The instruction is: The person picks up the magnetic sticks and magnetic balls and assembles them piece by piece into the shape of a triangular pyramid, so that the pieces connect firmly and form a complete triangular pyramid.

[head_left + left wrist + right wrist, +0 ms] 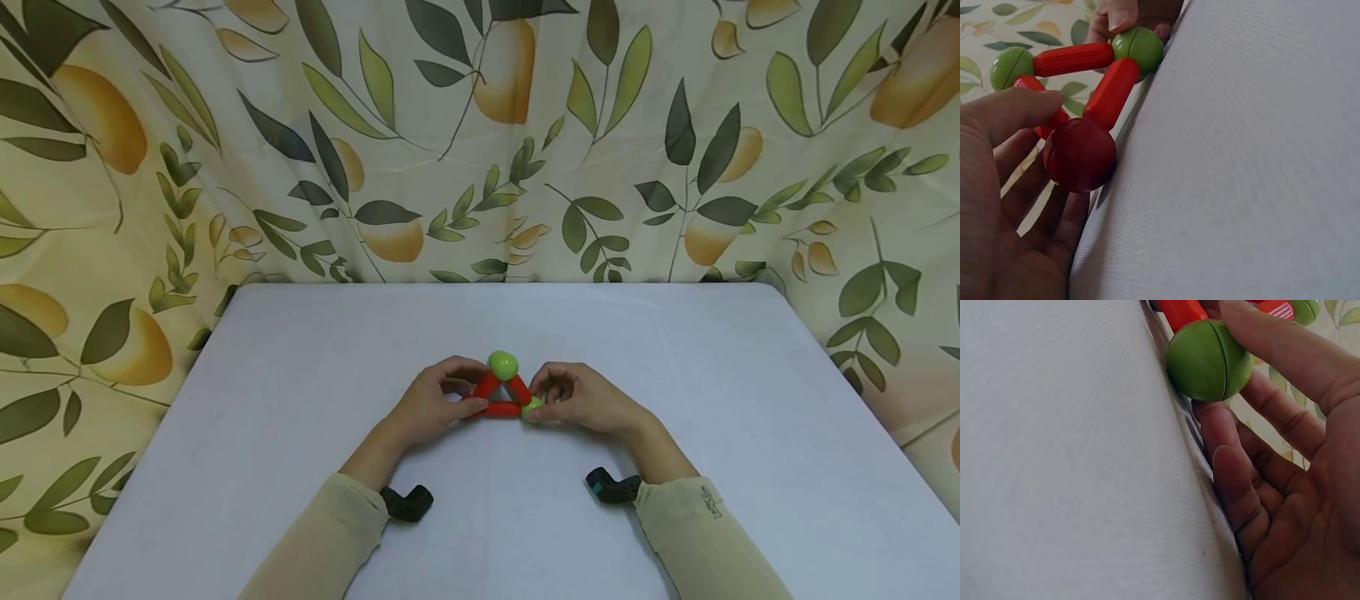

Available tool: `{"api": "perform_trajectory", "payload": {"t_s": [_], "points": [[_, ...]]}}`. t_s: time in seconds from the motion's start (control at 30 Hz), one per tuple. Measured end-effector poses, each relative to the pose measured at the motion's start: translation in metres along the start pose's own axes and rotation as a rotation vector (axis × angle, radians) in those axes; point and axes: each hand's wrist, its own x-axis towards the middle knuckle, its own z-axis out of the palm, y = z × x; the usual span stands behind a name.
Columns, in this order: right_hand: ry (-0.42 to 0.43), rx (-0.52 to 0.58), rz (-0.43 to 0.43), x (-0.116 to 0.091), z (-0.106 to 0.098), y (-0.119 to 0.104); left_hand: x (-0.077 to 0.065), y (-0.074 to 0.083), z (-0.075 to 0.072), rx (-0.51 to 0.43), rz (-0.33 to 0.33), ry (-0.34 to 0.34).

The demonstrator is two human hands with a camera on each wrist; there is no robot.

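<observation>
A toy triangle of red rods (502, 409) and balls stands at mid-table between both hands. Its far corner is a green ball (503, 365), and another green ball (1209, 360) forms the right corner. The left corner is a dark red ball (1080, 155), largely covered by fingers in the head view. My left hand (438, 398) grips this corner, thumb across the left rod (1054, 115) and fingers behind and below. With thumb and fingers, my right hand (585, 396) pinches the right green ball.
A white cloth covers the table (300, 333). Behind and beside it hangs a curtain (480, 208) printed with leaves and fruit. Black wrist cameras (407, 504) stick out inward from both sleeve cuffs, low over the tabletop.
</observation>
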Motion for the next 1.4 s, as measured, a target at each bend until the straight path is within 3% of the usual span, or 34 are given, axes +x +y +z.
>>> {"api": "perform_trajectory", "payload": {"t_s": [0.17, 0.33, 0.53, 0.87, 1.4], "points": [[0.013, -0.011, 0.001, 0.0005, -0.001, -0.001, 0.0, -0.0018, -0.0015, -0.006, 0.035, -0.02], [0.014, 0.015, -0.017, 0.0014, -0.0017, -0.0001, -0.0006, -0.0009, -0.001, 0.014, -0.029, -0.051], [0.001, 0.027, -0.018, 0.0036, -0.0013, 0.0016, -0.0015, 0.0011, -0.0001, 0.057, -0.042, -0.078], [-0.005, 0.021, 0.001, 0.0016, -0.0011, 0.0001, -0.004, 0.0027, 0.0016, 0.121, -0.076, -0.069], [-0.008, 0.04, -0.023, 0.0002, -0.0018, 0.0026, -0.0024, 0.0022, 0.0035, 0.082, -0.051, -0.057]]}}
